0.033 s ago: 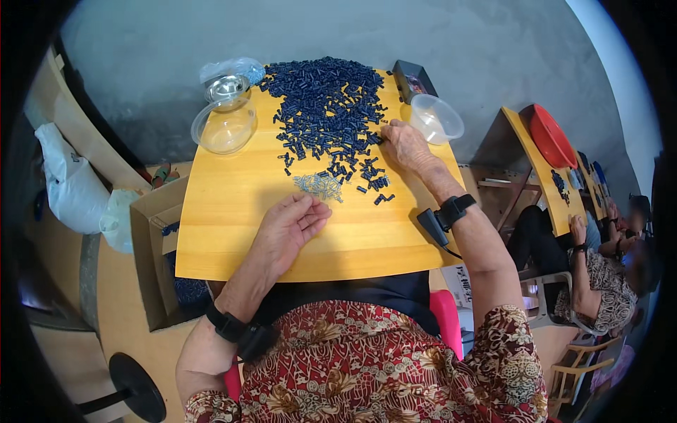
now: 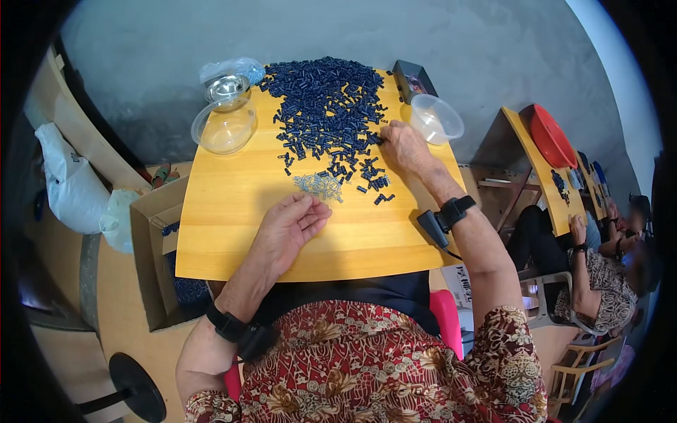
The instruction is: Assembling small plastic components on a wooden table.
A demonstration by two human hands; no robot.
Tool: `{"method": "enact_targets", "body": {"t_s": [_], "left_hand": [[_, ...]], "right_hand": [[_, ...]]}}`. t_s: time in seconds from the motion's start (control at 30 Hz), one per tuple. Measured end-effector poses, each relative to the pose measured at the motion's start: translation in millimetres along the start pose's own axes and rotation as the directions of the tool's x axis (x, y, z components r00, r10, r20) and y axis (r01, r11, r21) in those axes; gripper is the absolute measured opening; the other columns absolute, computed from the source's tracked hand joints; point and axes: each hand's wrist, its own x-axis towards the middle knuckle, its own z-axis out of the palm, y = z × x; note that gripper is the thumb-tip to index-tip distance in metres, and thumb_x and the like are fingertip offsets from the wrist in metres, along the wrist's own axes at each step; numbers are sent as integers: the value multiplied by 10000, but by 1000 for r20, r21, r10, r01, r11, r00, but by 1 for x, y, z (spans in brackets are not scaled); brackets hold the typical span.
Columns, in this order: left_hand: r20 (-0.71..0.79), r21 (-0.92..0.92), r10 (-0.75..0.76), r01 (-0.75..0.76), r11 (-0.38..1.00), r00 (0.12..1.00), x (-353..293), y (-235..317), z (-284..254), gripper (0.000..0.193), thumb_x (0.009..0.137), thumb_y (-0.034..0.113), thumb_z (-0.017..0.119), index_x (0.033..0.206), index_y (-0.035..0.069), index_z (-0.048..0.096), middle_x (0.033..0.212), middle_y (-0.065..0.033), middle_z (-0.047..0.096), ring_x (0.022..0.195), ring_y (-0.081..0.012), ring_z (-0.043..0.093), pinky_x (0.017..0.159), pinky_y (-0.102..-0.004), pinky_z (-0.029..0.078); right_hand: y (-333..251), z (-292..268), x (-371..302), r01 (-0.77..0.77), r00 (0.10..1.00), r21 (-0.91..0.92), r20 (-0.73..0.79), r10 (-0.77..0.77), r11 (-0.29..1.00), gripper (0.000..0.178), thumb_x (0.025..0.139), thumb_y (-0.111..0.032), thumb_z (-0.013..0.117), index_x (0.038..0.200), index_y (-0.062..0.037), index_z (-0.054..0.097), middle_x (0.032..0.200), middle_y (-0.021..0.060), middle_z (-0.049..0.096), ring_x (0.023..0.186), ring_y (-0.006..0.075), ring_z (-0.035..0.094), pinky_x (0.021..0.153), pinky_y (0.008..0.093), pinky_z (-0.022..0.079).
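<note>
A big heap of small dark blue tubular plastic pieces (image 2: 326, 95) covers the far middle of the yellow table (image 2: 233, 243). In front of its near end lies a little pile of thin silvery pins (image 2: 319, 186). My left hand (image 2: 288, 224) rests just nearer than the pins, palm turned inward. Its thumb and forefinger are pinched together, and whatever they hold is too small to make out. My right hand (image 2: 409, 148) is at the heap's right edge, fingers bent down, its fingertips closed at a dark piece partly hidden by them.
Clear plastic bowl (image 2: 224, 134), metal bowl (image 2: 227, 87) and plastic bag (image 2: 233, 69) stand far left. A translucent tub (image 2: 436, 120) and dark box (image 2: 415, 79) stand far right. An open carton (image 2: 159, 268) is left of the table. Another person (image 2: 596, 289) sits at right.
</note>
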Motion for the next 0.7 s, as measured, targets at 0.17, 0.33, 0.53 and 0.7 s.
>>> {"method": "enact_targets", "body": {"t_s": [0.17,0.33,0.53,0.7], "left_hand": [[-5,7,10,-10,1000,1000,1,-1,-1,144,935,168,554,984,33,571,946,-87,626,930,-187,620,854,-298,509],[1,4,9,-9,1000,1000,1,-1,0,139,937,157,549,988,29,570,946,-89,626,932,-189,620,859,-300,511],[11,5,9,-9,1000,1000,1,-1,-1,135,939,154,546,986,30,571,946,-90,629,935,-189,620,862,-302,513],[22,3,19,-19,1000,1000,0,-1,-1,140,938,154,547,991,29,579,947,-89,634,940,-193,622,861,-303,515]], "right_hand": [[-17,-4,-19,16,1000,136,-4,-16,991,101,787,-47,590,848,1,656,871,160,611,863,330,608,772,410,507],[-24,-14,-38,11,1000,294,2,-12,956,115,807,-41,572,870,-11,663,882,152,616,867,322,604,772,410,499],[-5,-9,-48,-240,968,544,68,243,804,144,797,-69,610,918,-21,673,905,149,639,830,290,631,771,356,507],[-1,-10,-51,-292,953,529,92,288,797,159,794,-77,622,932,-19,673,903,146,637,833,272,631,778,351,506]]}}
